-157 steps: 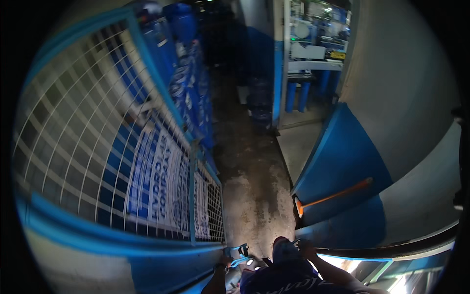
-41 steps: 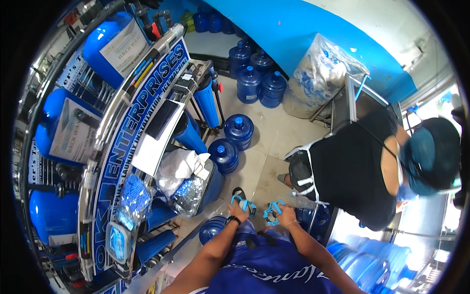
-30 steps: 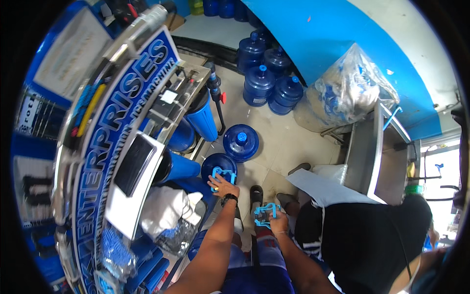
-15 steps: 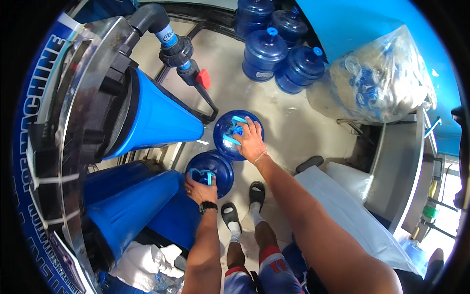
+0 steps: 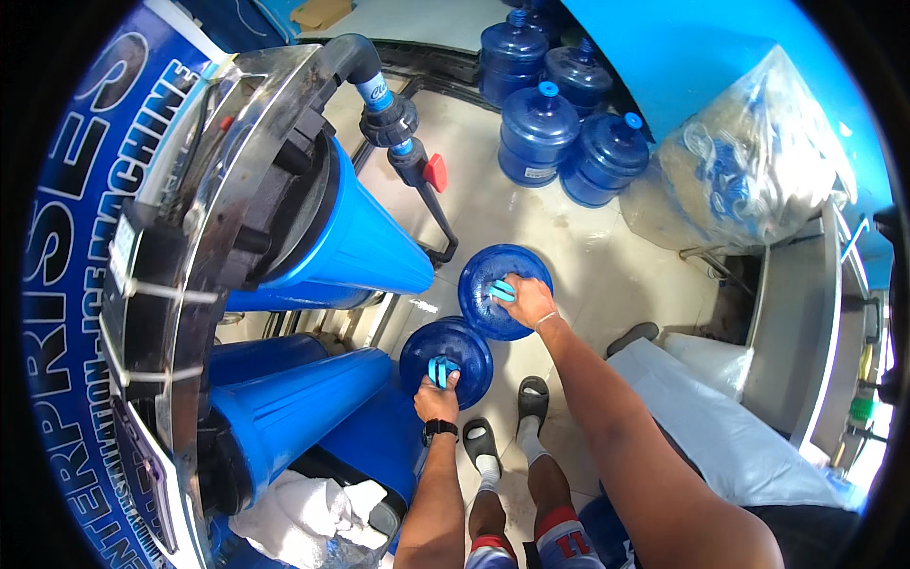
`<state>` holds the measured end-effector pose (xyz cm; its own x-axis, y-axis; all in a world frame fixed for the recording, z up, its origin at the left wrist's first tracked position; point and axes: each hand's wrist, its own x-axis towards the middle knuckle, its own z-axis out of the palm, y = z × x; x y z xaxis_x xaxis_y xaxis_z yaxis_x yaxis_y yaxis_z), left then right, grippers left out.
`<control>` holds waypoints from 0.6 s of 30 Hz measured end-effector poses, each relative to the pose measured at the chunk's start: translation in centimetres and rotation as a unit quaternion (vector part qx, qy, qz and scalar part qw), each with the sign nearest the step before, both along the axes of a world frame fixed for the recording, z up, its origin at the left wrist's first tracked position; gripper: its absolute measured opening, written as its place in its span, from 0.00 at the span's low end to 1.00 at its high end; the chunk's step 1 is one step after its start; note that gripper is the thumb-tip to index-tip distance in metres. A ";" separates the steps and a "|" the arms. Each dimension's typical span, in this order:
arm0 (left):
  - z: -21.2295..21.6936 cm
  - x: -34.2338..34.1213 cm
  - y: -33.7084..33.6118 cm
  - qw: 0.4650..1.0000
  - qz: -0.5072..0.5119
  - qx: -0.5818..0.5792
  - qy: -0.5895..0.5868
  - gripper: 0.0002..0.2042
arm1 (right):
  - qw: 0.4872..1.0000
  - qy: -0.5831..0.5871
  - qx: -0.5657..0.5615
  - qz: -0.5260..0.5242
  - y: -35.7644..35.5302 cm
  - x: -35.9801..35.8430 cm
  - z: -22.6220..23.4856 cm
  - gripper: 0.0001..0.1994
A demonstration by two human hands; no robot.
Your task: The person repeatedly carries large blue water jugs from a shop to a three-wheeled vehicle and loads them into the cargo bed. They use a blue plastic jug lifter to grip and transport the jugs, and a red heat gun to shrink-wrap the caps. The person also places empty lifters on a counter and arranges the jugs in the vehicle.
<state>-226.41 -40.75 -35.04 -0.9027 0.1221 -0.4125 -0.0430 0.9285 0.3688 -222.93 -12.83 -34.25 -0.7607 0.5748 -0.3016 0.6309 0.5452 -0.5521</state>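
Two round blue water jugs stand side by side on the floor in front of my feet, seen from above. My left hand (image 5: 437, 396) is closed round a light-blue bottle handle (image 5: 440, 370) at the neck of the nearer jug (image 5: 474, 363). On the farther jug (image 5: 483, 313), to the right, my right hand (image 5: 524, 302) grips another light-blue bottle handle (image 5: 500, 291). Both handles have their two bars squeezed together. My fingers hide most of each jug's neck.
Several capped blue jugs (image 5: 537, 128) stand at the back, beside a large clear bag (image 5: 744, 152). Big blue filter housings (image 5: 365, 232) and a black pipe with a red valve lever (image 5: 435, 173) crowd the left. A metal counter (image 5: 791, 313) and white sacks (image 5: 720, 412) are on the right.
Both handles' bars stood apart before; now my hands have closed them together. The whole scene has shifted right and slightly down in the picture.
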 end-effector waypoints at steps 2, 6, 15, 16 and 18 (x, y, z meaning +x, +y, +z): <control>0.3 0.2 -0.2 1.000 -0.006 0.015 0.000 0.25 | 0.999 0.007 -0.031 -0.044 -1.2 2.6 0.1 0.20; 0.6 -0.1 0.1 0.999 0.015 0.047 0.015 0.24 | 0.975 0.053 -0.140 -0.167 -5.5 8.8 -1.2 0.22; 0.9 0.7 0.0 0.994 -0.017 0.069 0.084 0.24 | 0.722 0.184 -0.365 -0.558 -22.0 22.0 -5.7 0.19; 0.7 0.7 -0.1 0.994 -0.021 0.060 0.093 0.23 | 0.705 0.194 -0.374 -0.570 -23.7 23.4 -5.7 0.19; 0.1 0.7 -0.3 0.992 -0.021 0.083 0.091 0.23 | 0.696 0.196 -0.373 -0.581 -26.0 25.9 -5.7 0.19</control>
